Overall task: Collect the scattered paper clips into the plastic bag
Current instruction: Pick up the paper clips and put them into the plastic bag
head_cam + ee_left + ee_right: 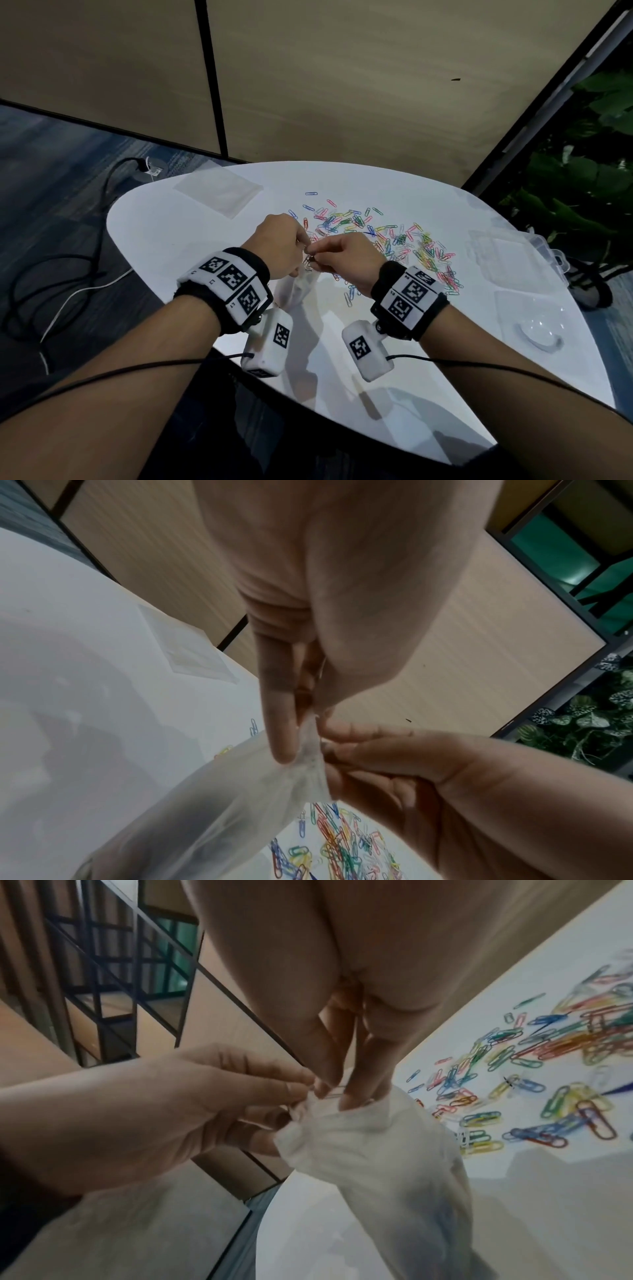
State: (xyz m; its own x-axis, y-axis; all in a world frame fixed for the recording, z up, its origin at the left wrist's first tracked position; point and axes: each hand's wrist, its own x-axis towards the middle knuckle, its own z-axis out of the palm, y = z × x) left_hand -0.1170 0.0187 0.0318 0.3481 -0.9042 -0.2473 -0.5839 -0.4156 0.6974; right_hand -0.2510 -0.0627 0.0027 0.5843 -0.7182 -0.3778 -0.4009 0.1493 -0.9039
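A clear plastic bag [297, 287] hangs above the white table [191, 267], held up by its mouth between my two hands. My left hand [304, 245] pinches the rim from the left. My right hand [317, 255] pinches the rim from the right, with one finger inside the opening [346, 1102]. The wrist views show the bag [240, 804] [377, 1164] crumpled at the top. I cannot tell whether clips lie between my right fingers. Many coloured paper clips [394, 240] [548, 1047] lie scattered beyond and to the right of my hands.
A second flat clear bag [217, 195] lies at the table's far left. Clear plastic boxes [507, 253] and a clear round lid [537, 330] sit along the right edge. Cables [68, 274] run over the floor at left. A wall panel stands behind the table.
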